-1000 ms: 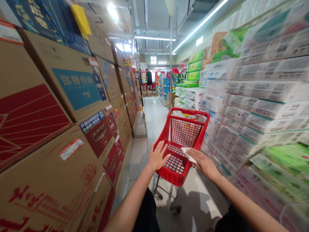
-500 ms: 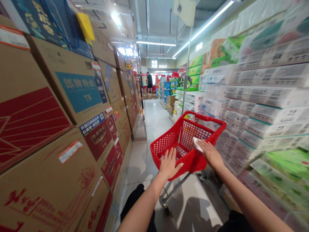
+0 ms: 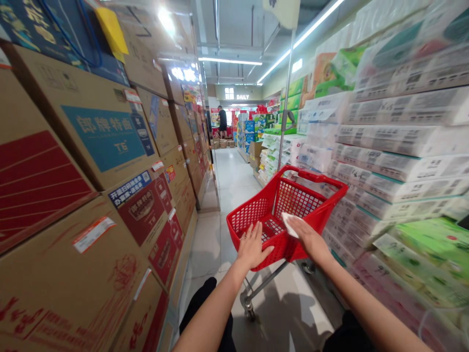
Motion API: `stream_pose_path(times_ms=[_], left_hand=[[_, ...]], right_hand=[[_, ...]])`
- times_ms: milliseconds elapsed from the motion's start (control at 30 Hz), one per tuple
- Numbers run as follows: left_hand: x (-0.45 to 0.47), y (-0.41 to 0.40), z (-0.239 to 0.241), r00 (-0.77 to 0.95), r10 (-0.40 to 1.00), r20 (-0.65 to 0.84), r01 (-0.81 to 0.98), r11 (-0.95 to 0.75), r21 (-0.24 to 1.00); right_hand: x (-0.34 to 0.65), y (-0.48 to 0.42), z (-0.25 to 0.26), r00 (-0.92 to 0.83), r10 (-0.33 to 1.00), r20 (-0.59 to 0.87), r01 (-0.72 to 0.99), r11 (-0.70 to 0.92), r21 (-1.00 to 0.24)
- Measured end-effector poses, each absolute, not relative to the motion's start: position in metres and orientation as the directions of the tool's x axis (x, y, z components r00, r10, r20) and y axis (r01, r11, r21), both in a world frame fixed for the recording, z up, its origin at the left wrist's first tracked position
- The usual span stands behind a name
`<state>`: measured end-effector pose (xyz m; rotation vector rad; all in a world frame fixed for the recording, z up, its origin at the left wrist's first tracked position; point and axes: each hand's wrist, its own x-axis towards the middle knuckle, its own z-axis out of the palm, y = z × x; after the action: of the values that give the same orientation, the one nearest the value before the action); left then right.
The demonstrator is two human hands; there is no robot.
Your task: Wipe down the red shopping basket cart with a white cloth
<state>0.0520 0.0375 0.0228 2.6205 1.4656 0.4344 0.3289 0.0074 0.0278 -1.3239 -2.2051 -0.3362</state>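
A red plastic shopping cart point(image 3: 252, 212) on grey metal legs stands before me. Lying on its near left rim is my left hand point(image 3: 252, 248), fingers stretched and thumb apart, holding nothing. My right hand point(image 3: 312, 240) keeps a folded white cloth point(image 3: 290, 223) under its fingers, at the cart's near rim further right. The cloth's far end sticks out past the fingertips; the palm side of this hand is hidden. Through the grid walls, the basket's floor shows no goods inside.
Stacked cardboard cartons point(image 3: 106, 132) form a wall on the left. Packs of tissue paper point(image 3: 395, 146) are piled high on the right. A metal pole point(image 3: 284, 122) rises behind the cart. Far down the tiled aisle point(image 3: 234, 171) stands a person point(image 3: 222, 121) in dark clothes.
My right hand has slid the white cloth left along the cart's rim, toward my left hand. The left hand stays on the rim. My view has turned slightly right.
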Motion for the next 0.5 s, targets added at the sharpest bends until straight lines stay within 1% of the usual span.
stream_pose_path(times_ms=[67,133,200,267,367,433,500], left_hand=[[0.054,0.037,0.022,0.500,0.840,0.210,0.806,-0.541,0.241],[0.056,0.037,0.021,0.504,0.835,0.219,0.798,-0.547,0.252],[0.057,0.037,0.019,0.506,0.835,0.217,0.794,-0.549,0.261],[0.056,0.039,0.018,0.508,0.836,0.207,0.792,-0.548,0.268],[0.052,0.042,0.018,0.521,0.826,0.214,0.781,-0.563,0.271],[0.049,0.044,0.019,0.539,0.812,0.223,0.767,-0.583,0.268],[0.047,0.045,0.020,0.559,0.798,0.226,0.753,-0.602,0.266]], right_hand=[[0.333,0.006,0.023,-0.272,0.731,0.625,0.895,0.432,-0.116],[0.311,-0.002,0.013,-0.211,0.719,0.662,0.896,0.413,-0.163],[0.274,-0.013,0.002,-0.240,0.718,0.653,0.871,0.456,-0.181],[0.241,-0.022,-0.004,-0.340,0.701,0.627,0.823,0.545,-0.162],[0.237,-0.024,0.002,-0.475,0.670,0.570,0.765,0.635,-0.109],[0.268,-0.015,0.013,-0.494,0.674,0.549,0.772,0.631,-0.079],[0.312,0.000,0.026,-0.402,0.711,0.577,0.841,0.536,-0.074]])
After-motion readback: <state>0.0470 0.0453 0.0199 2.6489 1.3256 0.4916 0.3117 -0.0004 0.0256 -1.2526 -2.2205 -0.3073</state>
